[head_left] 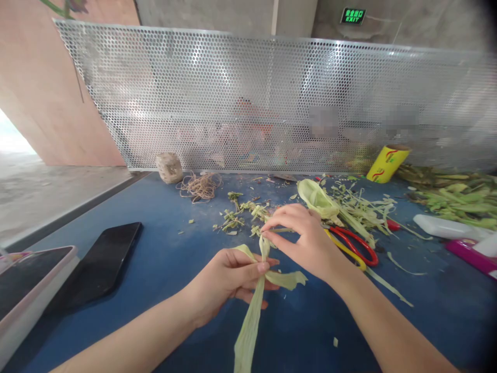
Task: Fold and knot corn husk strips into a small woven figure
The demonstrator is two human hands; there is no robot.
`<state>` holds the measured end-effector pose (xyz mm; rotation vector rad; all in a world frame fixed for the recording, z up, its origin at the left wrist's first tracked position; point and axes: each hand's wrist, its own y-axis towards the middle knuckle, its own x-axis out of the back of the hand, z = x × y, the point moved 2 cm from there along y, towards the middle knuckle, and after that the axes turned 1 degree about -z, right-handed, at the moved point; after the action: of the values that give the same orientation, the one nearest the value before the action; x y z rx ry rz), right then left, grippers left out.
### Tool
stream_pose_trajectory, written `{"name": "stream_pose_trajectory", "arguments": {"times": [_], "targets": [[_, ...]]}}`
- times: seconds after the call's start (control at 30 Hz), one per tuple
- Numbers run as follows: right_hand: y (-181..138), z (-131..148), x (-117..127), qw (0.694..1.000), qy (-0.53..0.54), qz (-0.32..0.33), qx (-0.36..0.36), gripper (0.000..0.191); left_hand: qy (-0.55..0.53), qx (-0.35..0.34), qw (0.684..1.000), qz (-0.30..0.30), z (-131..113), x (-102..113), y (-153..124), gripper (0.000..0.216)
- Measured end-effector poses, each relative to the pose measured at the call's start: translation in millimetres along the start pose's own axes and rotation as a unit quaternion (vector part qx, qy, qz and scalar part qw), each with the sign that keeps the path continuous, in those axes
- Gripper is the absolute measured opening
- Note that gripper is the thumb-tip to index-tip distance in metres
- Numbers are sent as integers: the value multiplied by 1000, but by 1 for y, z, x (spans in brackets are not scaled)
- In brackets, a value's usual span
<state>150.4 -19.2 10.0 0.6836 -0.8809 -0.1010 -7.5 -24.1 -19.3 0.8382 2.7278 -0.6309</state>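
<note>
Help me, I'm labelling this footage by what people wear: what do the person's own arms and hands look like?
Both the left hand and the right hand are bare, with no gloves, rings or watch to be seen. The left forearm and right forearm show no sleeves, bracelets or markings as far as the picture edge.

Single head-worn view: forward, down across near tabletop point(166, 254), facing perforated panel point(217, 98).
</note>
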Motion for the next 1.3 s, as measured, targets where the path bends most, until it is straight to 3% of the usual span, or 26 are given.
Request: {"name": "stream_pose_trajectory", "arguments": {"times": [0.1,0.23,0.27,0.33,0.43,0.7,0.8,0.93,1.03,1.1,1.17,1.23,1.3], "targets": [[-2,-2,-2,982,-148,-114,33,11,-4,4,1000,-21,0,-2,0,15],[-7,5,6,959,-175,-199,106,17,-38,-5,996,-78,-4,1,2,18],[-9,10,8,958,-162,-186,149,19,-47,-20,995,-89,-5,3,3,16],[-14,20,6,951,-151,-100,250,20,-63,-58,992,-94,-6,5,4,11],[-21,30,-4,935,-149,7,322,23,-87,-92,989,-82,-6,9,6,12],[-22,30,-14,904,-225,0,363,16,-111,-91,983,-117,-12,13,3,17],[-22,32,-14,908,-220,4,357,18,-107,-93,982,-121,-11,13,3,19],[-21,32,-16,960,-62,16,271,16,-100,-102,983,-118,-8,13,3,22],[-16,23,-17,986,112,-21,121,9,-72,-124,982,-122,-9,13,3,18],[-12,14,-20,977,211,-31,-26,8,-45,-133,983,-120,-10,12,3,14],[-10,5,-25,943,294,1,-156,11,-24,-136,984,-116,-11,12,2,12],[-8,0,-30,908,353,43,-223,13,-12,-134,985,-111,-12,11,2,13],[-8,-1,-32,895,377,50,-232,14,6,-127,986,-108,-13,10,1,15]]}}
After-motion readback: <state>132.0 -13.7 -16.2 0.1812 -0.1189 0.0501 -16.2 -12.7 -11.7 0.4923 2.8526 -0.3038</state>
